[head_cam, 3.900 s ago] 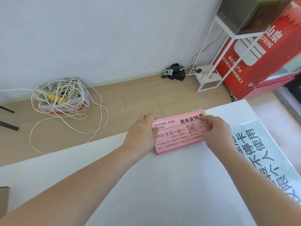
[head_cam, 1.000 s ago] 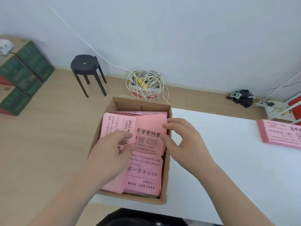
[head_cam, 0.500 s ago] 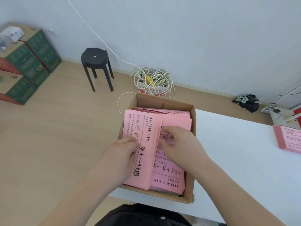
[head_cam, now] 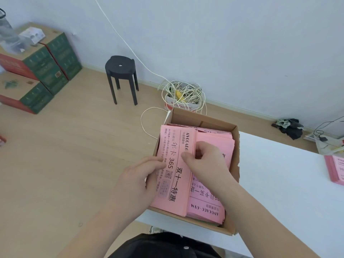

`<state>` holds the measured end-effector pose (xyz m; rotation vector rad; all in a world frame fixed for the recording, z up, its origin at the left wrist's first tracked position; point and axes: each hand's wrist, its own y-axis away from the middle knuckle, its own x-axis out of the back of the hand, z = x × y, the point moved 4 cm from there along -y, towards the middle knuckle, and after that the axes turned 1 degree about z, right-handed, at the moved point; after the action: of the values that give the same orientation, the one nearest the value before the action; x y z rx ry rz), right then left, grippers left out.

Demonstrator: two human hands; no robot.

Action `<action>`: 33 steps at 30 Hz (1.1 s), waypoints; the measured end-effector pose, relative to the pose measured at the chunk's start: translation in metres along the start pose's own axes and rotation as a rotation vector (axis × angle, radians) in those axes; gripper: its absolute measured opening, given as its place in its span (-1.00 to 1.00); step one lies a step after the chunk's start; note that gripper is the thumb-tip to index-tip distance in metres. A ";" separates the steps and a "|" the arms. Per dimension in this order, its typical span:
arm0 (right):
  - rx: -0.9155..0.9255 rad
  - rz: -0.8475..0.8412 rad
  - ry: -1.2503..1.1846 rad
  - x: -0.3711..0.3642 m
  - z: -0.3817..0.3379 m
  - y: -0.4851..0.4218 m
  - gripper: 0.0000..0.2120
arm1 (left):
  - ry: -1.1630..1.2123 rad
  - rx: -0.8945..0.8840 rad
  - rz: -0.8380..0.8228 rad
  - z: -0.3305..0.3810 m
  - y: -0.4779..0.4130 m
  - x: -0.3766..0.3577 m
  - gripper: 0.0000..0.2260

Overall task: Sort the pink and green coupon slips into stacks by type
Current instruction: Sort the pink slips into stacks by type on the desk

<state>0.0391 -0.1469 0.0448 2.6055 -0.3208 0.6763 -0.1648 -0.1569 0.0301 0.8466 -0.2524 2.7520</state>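
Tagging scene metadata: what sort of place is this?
Likely a sparse storeroom or back office: stacked cartons, a loose cable tangle, and a white table bearing the cardboard box of pink slips.
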 end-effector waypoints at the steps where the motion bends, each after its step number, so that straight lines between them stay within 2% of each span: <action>1: 0.040 -0.031 0.075 -0.003 -0.004 0.004 -0.91 | 0.010 -0.001 0.018 -0.001 0.000 0.002 -0.67; 6: 0.131 -0.035 0.047 0.008 -0.013 0.010 -0.83 | 0.018 -0.004 0.067 0.016 -0.008 0.011 -0.66; 10: 0.327 -0.104 0.289 0.064 -0.052 0.018 -0.81 | -0.100 -0.083 0.145 0.058 -0.042 0.032 -0.39; 13: 0.410 -0.159 0.576 0.104 -0.070 0.034 -0.80 | 0.118 -0.051 -0.051 0.095 -0.067 0.018 -0.36; 14: 0.414 -0.164 0.648 0.114 -0.071 0.040 -0.79 | 0.197 -0.060 -0.126 0.108 -0.071 0.008 -0.41; 16: 0.405 -0.124 0.700 0.136 -0.064 0.048 -0.70 | 0.197 -0.093 -0.212 0.132 -0.071 -0.014 -0.60; 20: 0.293 0.041 0.496 0.195 -0.010 0.060 -0.74 | 0.168 -0.133 -0.202 0.165 -0.062 -0.067 -0.72; 22: 0.187 0.080 0.537 0.223 0.033 0.068 -0.81 | 0.188 -0.110 -0.198 0.174 -0.056 -0.098 -0.73; 27: 0.010 0.168 0.616 0.273 0.131 0.083 -0.81 | 0.170 -0.047 -0.298 0.177 -0.034 -0.183 -0.76; 29: 0.029 0.212 0.656 0.281 0.161 0.086 -0.80 | 0.150 -0.024 -0.331 0.177 -0.023 -0.214 -0.77; 33: 0.312 0.480 0.741 0.289 0.203 0.093 -0.74 | 0.156 0.030 -0.303 0.175 -0.001 -0.257 -0.79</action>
<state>0.3391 -0.3541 0.0628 2.3256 -0.6381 1.9048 0.1333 -0.2447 0.0262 0.6154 -0.0473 2.5237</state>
